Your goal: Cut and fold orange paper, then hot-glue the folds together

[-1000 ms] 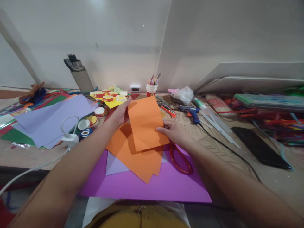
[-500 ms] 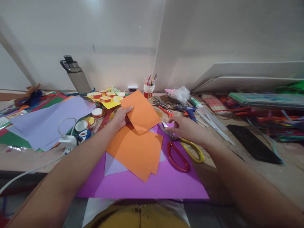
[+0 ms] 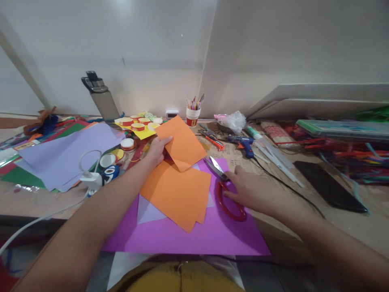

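Observation:
My left hand (image 3: pixel 158 149) pinches the left edge of an orange paper sheet (image 3: pixel 181 142) and holds it tilted above the desk. Below it lie more orange sheets (image 3: pixel 178 194) on a big purple sheet (image 3: pixel 219 239), with a lilac piece (image 3: pixel 146 211) poking out underneath. My right hand (image 3: pixel 251 190) rests over the handles of red-and-yellow scissors (image 3: pixel 226 194); its fingers curl around them while the blades (image 3: pixel 215 166) point up-left, slightly apart. The scissors lie on the purple sheet.
Left: lilac paper (image 3: pixel 63 154), tape rolls (image 3: pixel 127 143), a white charger and cable (image 3: pixel 91 178), a grey bottle (image 3: pixel 101 99). Back: a cup of pencils (image 3: pixel 193 112), a plastic bag (image 3: pixel 232 120). Right: a blue glue gun (image 3: pixel 246 145) with cord, glue sticks, a black phone (image 3: pixel 330 185), pipe cleaners.
My right hand let go of the orange sheet, moved right and came down onto the scissors. My left hand turned the sheet and lifted it toward the back.

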`<state>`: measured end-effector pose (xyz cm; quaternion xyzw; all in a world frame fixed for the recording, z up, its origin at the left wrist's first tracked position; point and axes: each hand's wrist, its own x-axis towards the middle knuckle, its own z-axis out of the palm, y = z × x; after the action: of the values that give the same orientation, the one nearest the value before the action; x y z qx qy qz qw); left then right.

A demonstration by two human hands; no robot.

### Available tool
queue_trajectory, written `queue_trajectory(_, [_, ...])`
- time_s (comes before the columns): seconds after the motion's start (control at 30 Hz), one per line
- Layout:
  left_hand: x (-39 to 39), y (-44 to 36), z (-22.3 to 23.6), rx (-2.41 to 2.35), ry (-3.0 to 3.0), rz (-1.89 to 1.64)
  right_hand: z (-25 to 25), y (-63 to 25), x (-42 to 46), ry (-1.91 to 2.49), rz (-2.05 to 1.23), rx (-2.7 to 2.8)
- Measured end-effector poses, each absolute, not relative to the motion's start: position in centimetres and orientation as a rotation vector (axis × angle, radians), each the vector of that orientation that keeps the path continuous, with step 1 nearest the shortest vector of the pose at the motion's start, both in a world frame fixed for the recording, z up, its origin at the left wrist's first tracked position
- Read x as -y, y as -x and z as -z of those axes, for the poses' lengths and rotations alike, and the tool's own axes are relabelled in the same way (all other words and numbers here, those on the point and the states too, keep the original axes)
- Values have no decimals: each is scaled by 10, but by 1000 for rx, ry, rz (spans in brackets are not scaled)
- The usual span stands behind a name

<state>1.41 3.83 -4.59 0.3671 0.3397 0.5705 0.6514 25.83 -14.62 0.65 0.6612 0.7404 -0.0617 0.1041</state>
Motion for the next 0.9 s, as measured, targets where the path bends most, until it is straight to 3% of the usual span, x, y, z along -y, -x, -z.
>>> queue_trajectory(0.3, [-36,-13,45,-740,-809,-1302,23,-262,145,-2140,169,-2323])
queue_trajectory(0.9, [-39,-10,40,-724,-754,-1371,15,-279,125,-2250,283,-2628])
